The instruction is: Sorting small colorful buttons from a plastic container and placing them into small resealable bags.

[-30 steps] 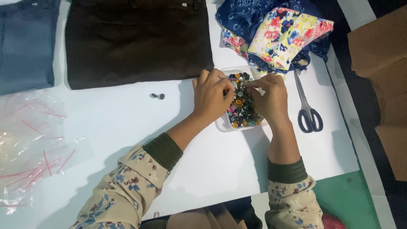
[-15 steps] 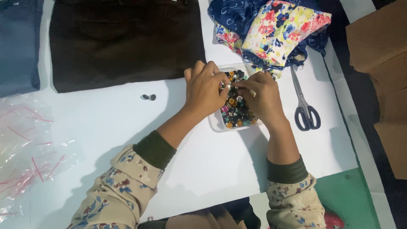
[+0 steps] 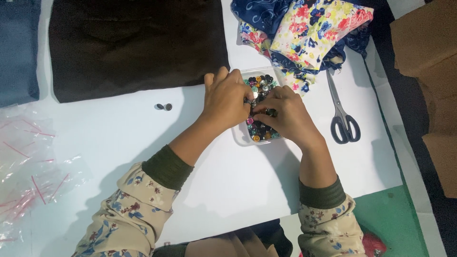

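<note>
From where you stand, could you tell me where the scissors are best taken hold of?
Grip the scissors at the dark looped handles, coming from the near table edge. They lie flat on the white sheet, handles toward the person, blades pointing away toward the floral fabric. The right hand is nearest.

Both arms wear long sleeves of pale beige cloth printed with small flowers in dark red and blue-grey. Each sleeve ends in a snug, ribbed cuff of dark olive green, one at about 7 o'clock from the left hand (image 3: 227,101), the other at about 5 o'clock from the right hand (image 3: 285,115). The hands are bare; rings, if any, cannot be made out.
</note>
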